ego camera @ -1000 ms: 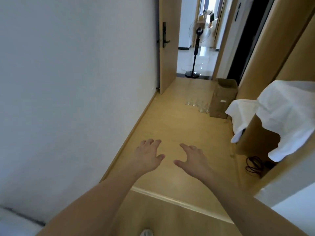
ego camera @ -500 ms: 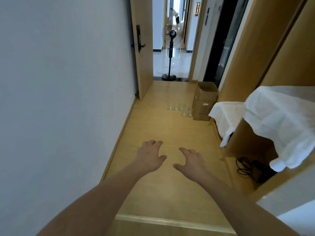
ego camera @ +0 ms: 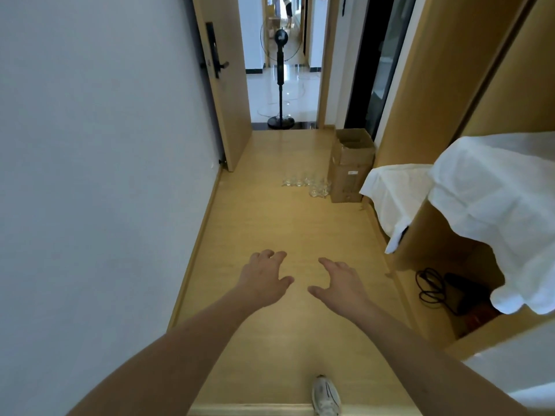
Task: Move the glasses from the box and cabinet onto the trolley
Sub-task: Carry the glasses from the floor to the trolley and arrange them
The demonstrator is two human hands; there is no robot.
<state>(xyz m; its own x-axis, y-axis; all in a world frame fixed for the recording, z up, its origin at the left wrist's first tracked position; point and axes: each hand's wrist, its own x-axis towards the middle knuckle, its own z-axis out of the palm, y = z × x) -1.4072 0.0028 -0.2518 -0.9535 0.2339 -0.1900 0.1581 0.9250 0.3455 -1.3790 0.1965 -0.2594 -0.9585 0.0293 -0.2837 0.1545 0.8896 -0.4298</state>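
Several clear glasses (ego camera: 306,184) stand in a cluster on the wooden floor far ahead, just left of an open cardboard box (ego camera: 350,166). My left hand (ego camera: 264,277) and my right hand (ego camera: 339,283) are stretched out in front of me over the floor, fingers apart, holding nothing. Both hands are well short of the glasses. The wooden cabinet (ego camera: 435,235) is on my right, its lower shelf open. No trolley is in view.
A white wall (ego camera: 105,175) runs along the left. White cloths (ego camera: 480,202) hang over the cabinet; black cables (ego camera: 432,286) lie on its lower shelf. A wooden door (ego camera: 225,85) stands open ahead, with a standing fan (ego camera: 280,76) in the doorway. My shoe (ego camera: 326,396) shows at the bottom.
The view has moved forward down the corridor, so the glasses and box look nearer and more centred. Both hands stay spread and empty. My shoe has come into view.
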